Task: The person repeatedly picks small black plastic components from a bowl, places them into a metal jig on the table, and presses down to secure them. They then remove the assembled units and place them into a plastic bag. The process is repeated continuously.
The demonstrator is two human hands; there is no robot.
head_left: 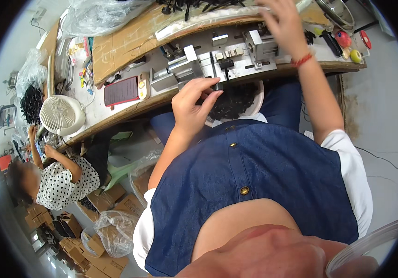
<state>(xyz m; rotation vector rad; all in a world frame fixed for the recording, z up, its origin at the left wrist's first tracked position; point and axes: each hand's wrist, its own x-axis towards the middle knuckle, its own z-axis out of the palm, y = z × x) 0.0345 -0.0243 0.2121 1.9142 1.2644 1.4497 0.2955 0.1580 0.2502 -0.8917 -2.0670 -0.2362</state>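
Observation:
My left hand (193, 103) is at the bench's front edge, with thumb and index finger closed on a thin black rod (213, 67). The rod points away from me over a metal clamping fixture (236, 61). Just beside it, a small black block (226, 64) sits on the fixture. My right hand (283, 22), a red cord round its wrist, is raised over the fixture's right end. Its fingers are apart, partly cut off by the upper edge, and I see nothing in them. Long black parts (194, 5) lie beyond the fixture, on the bench's far side.
A white tub (260, 95) of black pieces stands below the bench edge. Left of the fixture are a red-edged phone (121, 91) and a white fan (62, 115). Small toys (343, 39) lie at the right end. Another person (64, 183) works at far left, near cardboard boxes (108, 264).

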